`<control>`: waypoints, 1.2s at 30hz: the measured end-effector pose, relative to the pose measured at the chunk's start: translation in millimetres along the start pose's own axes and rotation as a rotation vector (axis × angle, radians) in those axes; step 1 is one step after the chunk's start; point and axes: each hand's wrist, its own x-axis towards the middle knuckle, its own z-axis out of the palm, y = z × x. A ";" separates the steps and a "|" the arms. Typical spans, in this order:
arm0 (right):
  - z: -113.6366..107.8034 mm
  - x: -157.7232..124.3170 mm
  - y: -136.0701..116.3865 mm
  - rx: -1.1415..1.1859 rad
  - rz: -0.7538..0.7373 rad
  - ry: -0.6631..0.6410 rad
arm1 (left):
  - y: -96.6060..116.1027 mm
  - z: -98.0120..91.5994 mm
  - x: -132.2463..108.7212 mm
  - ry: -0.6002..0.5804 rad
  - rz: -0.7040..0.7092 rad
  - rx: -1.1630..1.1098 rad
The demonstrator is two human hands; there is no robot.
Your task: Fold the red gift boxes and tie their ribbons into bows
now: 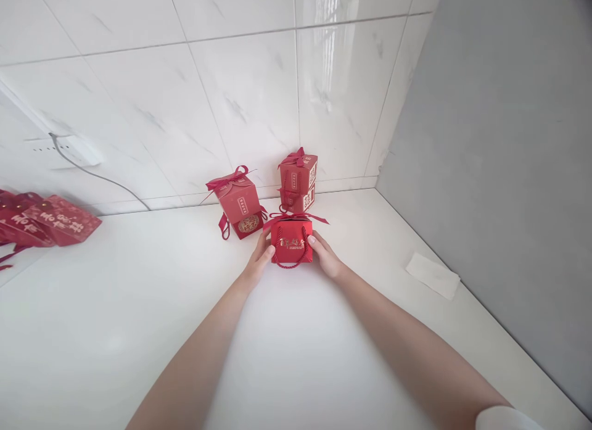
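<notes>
Midway along the white worktop [139, 306], near the marbled tile wall [250, 84], we see a small red gift box [292, 253] held between two bare hands. Left hand [259, 262] grips its left side, thumb at the front edge; right hand [326, 257] grips the right side likewise. Ribbon bow [296, 216] on top, ends spread wide; a twisted cord handle [304, 255] loops down over the gold-lettered front (smaller print too fine for us to read). Whether the base touches the worktop, we cannot tell.

Just behind, toward the left, we note a bow-topped red box [239, 202], tilted in our view, with a round gold emblem low down. Directly behind the held box, another ribboned red box [295, 178] stands close to the wall. Far left: overlapping red printed packages [69, 220], below a wall socket [76, 151] and thin grey cable [111, 182]. Right: a flat white tissue [433, 276] beside the grey panel [499, 146].
</notes>
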 end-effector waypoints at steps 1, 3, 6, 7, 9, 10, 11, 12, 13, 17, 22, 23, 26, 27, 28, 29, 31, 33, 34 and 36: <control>-0.4 -0.1 0.6 0.005 0.011 -0.011 | 0.5 0.8 0.0 -0.004 0.003 0.001; -1.2 0.1 2.0 0.018 0.022 -0.027 | 0.7 0.6 0.5 -0.008 0.001 0.014; -2.0 1.4 3.1 0.028 0.015 -0.025 | -1.1 -2.4 2.4 -0.031 0.016 0.027; -1.9 1.8 2.8 0.035 0.013 -0.025 | -2.1 -3.5 3.2 -0.041 0.016 0.030; -1.0 2.2 0.9 0.048 0.020 -0.030 | -4.3 -5.1 4.7 -0.050 0.005 0.034; -0.2 2.1 -0.6 0.052 0.024 -0.027 | -5.3 -5.5 5.3 -0.043 -0.005 0.035; 0.6 1.7 -2.2 0.054 0.022 -0.019 | -6.2 -5.6 5.8 -0.027 -0.017 0.034; 1.4 1.2 -3.7 0.057 0.012 -0.013 | -6.8 -5.5 6.2 -0.007 -0.028 0.033; 2.0 0.4 -5.0 0.057 -0.007 -0.014 | -7.1 -5.1 6.4 0.015 -0.036 0.030; 2.2 -1.7 -5.8 0.041 -0.074 -0.080 | -6.2 -2.4 6.6 0.080 -0.041 0.026; 1.4 0.4 -1.3 0.033 -0.038 -0.064 | -5.7 -0.7 5.5 0.098 -0.048 0.048; 1.4 1.0 -0.9 0.033 -0.036 -0.061 | -6.0 -0.8 5.1 0.101 -0.049 0.053; 1.9 2.0 -1.6 0.025 -0.037 -0.049 | -7.4 -1.6 3.5 0.099 -0.058 0.061; 2.2 2.0 -2.4 0.018 -0.035 -0.044 | -7.9 -1.8 3.0 0.095 -0.061 0.061; 2.5 1.8 -3.2 0.012 -0.032 -0.040 | -8.4 -2.1 2.6 0.088 -0.062 0.060; 2.7 1.6 -4.1 0.008 -0.028 -0.037 | -9.0 -2.3 2.3 0.081 -0.063 0.059; 3.1 1.0 -5.5 0.006 -0.023 -0.036 | -9.9 -2.5 2.2 0.069 -0.068 0.051; 3.3 0.5 -6.2 0.009 -0.025 -0.038 | -10.4 -2.4 2.6 0.071 -0.075 0.047; 3.4 0.3 -6.3 0.009 -0.028 -0.040 | -10.3 -2.2 2.8 0.078 -0.078 0.046; 3.5 0.2 -6.3 0.008 -0.038 -0.044 | -9.6 -1.6 3.2 0.092 -0.078 0.043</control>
